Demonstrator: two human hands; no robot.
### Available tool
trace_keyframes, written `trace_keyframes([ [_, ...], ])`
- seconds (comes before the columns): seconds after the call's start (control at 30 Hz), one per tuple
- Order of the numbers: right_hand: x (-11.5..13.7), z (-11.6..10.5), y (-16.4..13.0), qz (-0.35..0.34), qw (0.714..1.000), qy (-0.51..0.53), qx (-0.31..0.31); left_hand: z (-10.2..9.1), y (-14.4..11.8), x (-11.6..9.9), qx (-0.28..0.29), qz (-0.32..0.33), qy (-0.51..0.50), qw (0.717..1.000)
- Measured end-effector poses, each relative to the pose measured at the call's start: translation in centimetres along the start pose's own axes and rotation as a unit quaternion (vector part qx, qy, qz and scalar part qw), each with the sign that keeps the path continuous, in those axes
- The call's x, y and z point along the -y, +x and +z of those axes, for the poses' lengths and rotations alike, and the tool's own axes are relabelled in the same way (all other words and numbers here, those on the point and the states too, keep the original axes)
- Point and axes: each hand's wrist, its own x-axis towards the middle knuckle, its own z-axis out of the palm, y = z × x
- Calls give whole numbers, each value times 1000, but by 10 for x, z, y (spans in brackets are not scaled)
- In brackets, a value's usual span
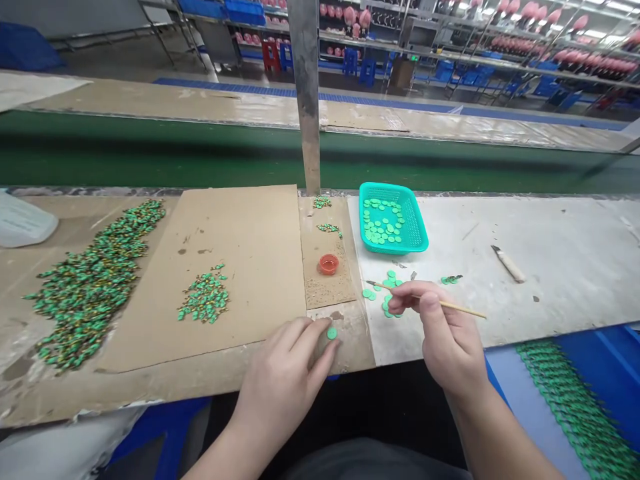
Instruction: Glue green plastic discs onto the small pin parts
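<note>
My left hand (287, 373) rests at the bench's near edge, pinching a small green disc (332, 333) between thumb and fingertips. My right hand (443, 330) grips a thin wooden stick (460, 308) like a pen, its tip pointing left over several loose green discs (387, 293) on the white sheet. A small orange cup (328, 264) sits just beyond the hands on a strip of cardboard. Further back stands a teal basket (417, 223) with several green discs inside.
A small pile of painted green pieces (205, 298) lies on a cardboard sheet (250, 267), a much larger pile (90, 283) to the far left. A knife-like tool (507, 263) lies right. A metal post (306, 100) rises behind. A blue bin (575, 407) holds more green pieces.
</note>
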Motion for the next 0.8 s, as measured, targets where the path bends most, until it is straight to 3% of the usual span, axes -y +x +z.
trace_keyframes([
  [0.2, -7, 2, -1, 2, 999, -19, 32, -4, -1, -2, -1, 42, -42, 998],
  [0.4, -10, -1, -3, 1, 1000, -20, 20, -2, 1, -7, 17, 44, -33, 998],
  [0.6, -13, -11, -4, 23, 999, -27, 5, -11, -7, -6, -16, 6, -69, 997],
  [0.7, -13, -10, -2, 23, 999, -25, 5, -12, -6, -3, 0, -23, -91, 996],
  [0.8, -11, -6, 2, 20, 999, -27, 4, -7, -1, -2, 20, -7, -59, 998],
])
